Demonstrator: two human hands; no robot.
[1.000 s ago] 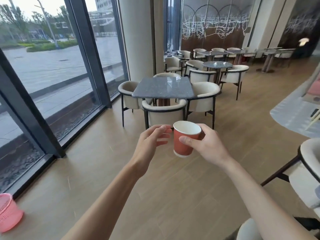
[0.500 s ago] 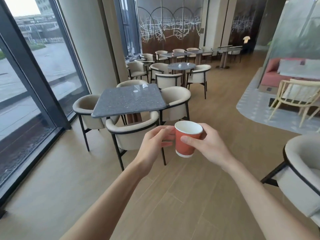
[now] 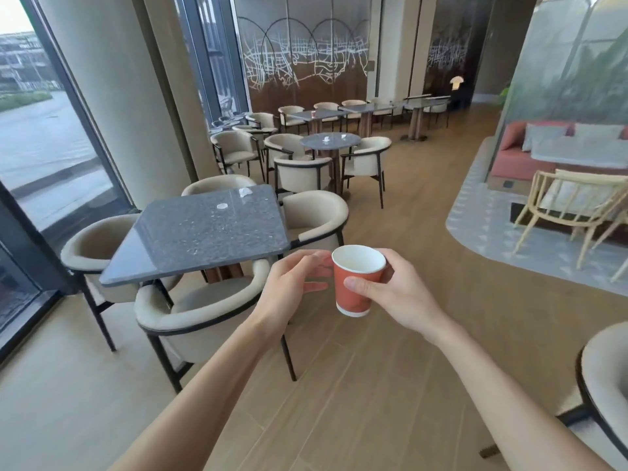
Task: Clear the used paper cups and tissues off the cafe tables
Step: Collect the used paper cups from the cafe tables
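An upright red paper cup (image 3: 357, 282) is gripped by the right hand (image 3: 390, 294), thumb across its front. The left hand (image 3: 289, 287) is curled just beside it, fingertips at its side, with nothing seen held. Two tissues (image 3: 222, 206) lie ahead and leftward on the grey surface (image 3: 190, 239), judged nearer the left hand.
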